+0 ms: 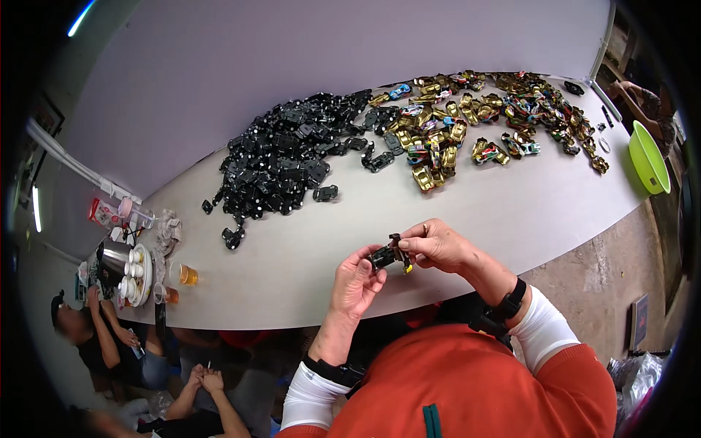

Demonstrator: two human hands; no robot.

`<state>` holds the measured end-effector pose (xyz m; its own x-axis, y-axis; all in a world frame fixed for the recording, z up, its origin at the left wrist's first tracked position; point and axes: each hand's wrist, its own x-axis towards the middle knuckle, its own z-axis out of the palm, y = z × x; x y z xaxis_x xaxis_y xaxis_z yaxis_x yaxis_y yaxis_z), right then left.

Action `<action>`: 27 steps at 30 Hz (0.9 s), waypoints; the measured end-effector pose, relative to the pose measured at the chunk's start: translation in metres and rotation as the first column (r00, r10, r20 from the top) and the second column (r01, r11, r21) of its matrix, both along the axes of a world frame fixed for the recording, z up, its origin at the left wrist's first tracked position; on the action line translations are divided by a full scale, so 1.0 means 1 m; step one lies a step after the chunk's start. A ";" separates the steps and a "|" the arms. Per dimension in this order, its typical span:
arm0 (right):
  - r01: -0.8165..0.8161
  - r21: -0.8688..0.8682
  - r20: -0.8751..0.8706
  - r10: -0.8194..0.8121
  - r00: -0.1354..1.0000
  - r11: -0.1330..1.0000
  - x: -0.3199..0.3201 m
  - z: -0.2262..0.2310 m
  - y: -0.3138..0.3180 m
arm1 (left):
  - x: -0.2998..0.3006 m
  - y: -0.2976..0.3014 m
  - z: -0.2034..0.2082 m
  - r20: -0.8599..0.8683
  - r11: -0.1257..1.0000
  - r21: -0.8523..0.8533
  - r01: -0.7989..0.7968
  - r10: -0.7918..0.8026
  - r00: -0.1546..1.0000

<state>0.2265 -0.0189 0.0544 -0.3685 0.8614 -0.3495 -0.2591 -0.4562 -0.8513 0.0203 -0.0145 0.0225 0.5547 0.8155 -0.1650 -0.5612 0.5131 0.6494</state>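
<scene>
Between the fingertips, a toy car (382, 257) was held above the table (277, 270). The left hand (353, 285) pinched its left end; the right hand (438, 248) gripped its right end. Whether its parts were joined could not be told. Uneven finger pressure could have skewed or cracked it; a loosened pinch could have dropped it. Beyond the fingers, leftward, black car pieces (285, 160) stood heaped; straight beyond lay gold toy cars (434, 150). Careless reaching could have toppled either heap.
</scene>
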 end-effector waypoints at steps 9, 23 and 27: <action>0.218 -0.055 -0.209 -0.224 0.952 0.975 -0.026 0.010 -0.006 | 0.009 -0.005 0.008 0.039 0.880 0.295 -0.373 0.379 0.925; 0.069 0.754 0.278 -0.414 0.867 0.653 -0.019 0.027 -0.019 | 0.008 -0.009 0.020 -0.054 0.897 0.388 -0.213 0.253 0.966; 0.031 0.763 0.311 -0.409 0.858 0.646 -0.019 0.028 -0.021 | 0.009 -0.010 0.020 -0.066 0.896 0.403 -0.189 0.234 0.970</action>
<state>0.2079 -0.0400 0.0819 -0.1097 0.9323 0.3446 0.2004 0.3603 -0.9110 0.0294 -0.0247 0.0423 0.3588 0.9227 0.1410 -0.5412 0.0826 0.8368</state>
